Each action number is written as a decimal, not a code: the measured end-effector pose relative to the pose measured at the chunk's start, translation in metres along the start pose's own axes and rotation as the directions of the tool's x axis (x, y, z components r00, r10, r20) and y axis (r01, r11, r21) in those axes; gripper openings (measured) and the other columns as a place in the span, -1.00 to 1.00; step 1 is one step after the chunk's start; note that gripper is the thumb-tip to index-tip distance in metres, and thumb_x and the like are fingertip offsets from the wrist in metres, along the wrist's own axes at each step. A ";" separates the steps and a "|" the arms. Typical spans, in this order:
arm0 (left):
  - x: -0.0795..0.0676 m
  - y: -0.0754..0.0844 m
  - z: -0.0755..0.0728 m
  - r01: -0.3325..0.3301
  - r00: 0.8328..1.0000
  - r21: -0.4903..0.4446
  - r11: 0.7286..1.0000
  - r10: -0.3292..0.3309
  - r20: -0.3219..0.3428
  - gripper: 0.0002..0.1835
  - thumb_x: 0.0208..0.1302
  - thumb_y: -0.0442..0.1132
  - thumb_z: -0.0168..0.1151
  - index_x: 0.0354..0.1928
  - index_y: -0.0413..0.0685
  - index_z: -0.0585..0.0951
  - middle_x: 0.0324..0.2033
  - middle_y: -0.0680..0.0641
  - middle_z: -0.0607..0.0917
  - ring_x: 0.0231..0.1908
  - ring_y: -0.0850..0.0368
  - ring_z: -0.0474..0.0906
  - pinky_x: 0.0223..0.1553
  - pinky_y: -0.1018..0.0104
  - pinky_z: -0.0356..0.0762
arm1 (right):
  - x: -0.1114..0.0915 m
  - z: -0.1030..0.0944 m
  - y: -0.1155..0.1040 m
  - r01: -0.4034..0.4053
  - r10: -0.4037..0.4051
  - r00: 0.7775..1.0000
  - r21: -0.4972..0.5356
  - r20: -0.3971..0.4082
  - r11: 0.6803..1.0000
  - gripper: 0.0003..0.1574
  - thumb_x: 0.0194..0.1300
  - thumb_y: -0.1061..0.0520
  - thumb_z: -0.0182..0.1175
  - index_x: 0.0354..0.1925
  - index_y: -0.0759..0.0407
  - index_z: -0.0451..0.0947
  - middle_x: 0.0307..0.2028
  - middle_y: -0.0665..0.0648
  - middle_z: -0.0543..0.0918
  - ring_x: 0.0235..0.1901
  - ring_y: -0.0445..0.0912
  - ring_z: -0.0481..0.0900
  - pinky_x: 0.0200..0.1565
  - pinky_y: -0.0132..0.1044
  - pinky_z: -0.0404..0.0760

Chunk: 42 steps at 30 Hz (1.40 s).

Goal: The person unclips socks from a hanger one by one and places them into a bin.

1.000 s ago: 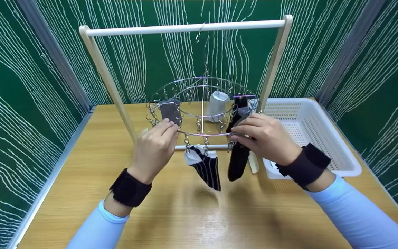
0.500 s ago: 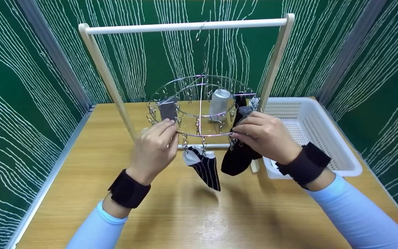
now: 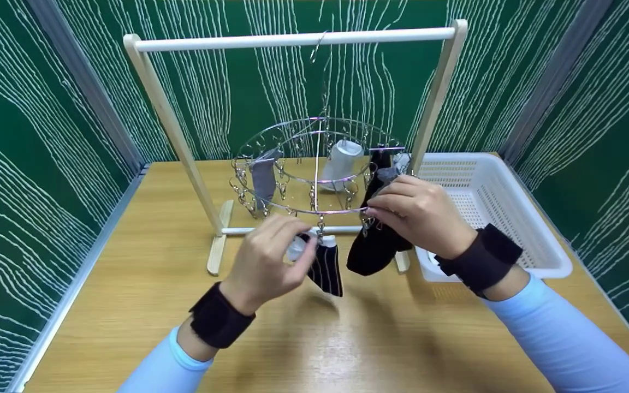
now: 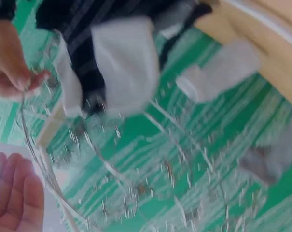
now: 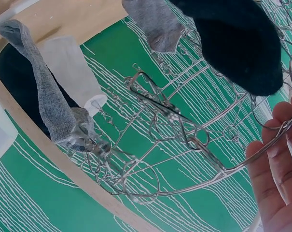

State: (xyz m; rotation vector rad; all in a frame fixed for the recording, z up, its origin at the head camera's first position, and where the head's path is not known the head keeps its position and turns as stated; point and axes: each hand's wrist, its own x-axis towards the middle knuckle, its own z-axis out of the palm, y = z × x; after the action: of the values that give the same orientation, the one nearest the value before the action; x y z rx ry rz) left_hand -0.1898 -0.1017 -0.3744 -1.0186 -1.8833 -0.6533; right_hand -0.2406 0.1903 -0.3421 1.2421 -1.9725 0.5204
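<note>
Five o'clock on the wire ring (image 3: 342, 212): I see the right hand (image 3: 418, 213) pinching its edge; at seven, left hand (image 3: 271, 256) relaxed near the striped sock (image 3: 327, 267), gap beneath.

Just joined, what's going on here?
A person's right hand pinches the rim of a round silver metal-wire clip hanger. The left hand, holding nothing, is beside a white-striped black sock clipped to the hanger; whether they touch is unclear. A grey sock, a white sock and a plain black sock hang there too. A white perforated plastic basket stands at right.
</note>
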 end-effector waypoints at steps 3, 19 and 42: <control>-0.004 0.004 0.006 0.038 0.999 -0.008 0.999 -0.038 0.034 -0.76 0.19 -0.36 0.53 -0.13 -0.30 0.75 -0.26 -0.17 0.84 -0.22 -0.04 0.80 -0.06 0.19 0.81 | 0.000 0.000 0.000 0.004 -0.004 1.000 -0.006 -0.005 1.000 -0.85 0.19 0.30 0.59 -0.23 0.27 0.83 -0.31 0.16 0.86 -0.33 0.03 0.72 -0.30 -0.13 0.73; -0.001 -0.003 0.014 0.362 0.896 -0.094 0.927 -0.318 0.310 -0.55 0.37 -0.16 0.51 0.11 -0.40 0.70 -0.09 -0.28 0.84 -0.07 -0.16 0.82 0.03 0.01 0.80 | 0.001 0.000 -0.001 0.006 -0.006 1.000 -0.022 0.013 1.000 -0.85 0.21 0.30 0.59 -0.22 0.26 0.84 -0.31 0.15 0.86 -0.33 0.02 0.73 -0.29 -0.14 0.77; 0.014 -0.010 0.018 0.564 0.805 -0.326 0.759 -0.418 0.421 -0.86 0.39 -0.29 0.50 -0.26 -0.27 0.82 -0.34 -0.15 0.86 -0.37 0.18 0.70 -0.24 0.40 0.70 | -0.001 0.001 -0.002 -0.018 0.018 0.999 -0.004 0.029 1.000 -0.90 0.27 0.27 0.55 -0.22 0.23 0.84 -0.28 0.14 0.86 -0.29 0.02 0.74 -0.24 -0.15 0.75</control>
State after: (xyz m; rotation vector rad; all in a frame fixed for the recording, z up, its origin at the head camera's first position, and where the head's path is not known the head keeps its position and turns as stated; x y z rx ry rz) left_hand -0.2106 -0.0877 -0.3713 -0.9286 -2.4002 -1.3483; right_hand -0.2387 0.1897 -0.3435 1.2370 -2.0095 0.5109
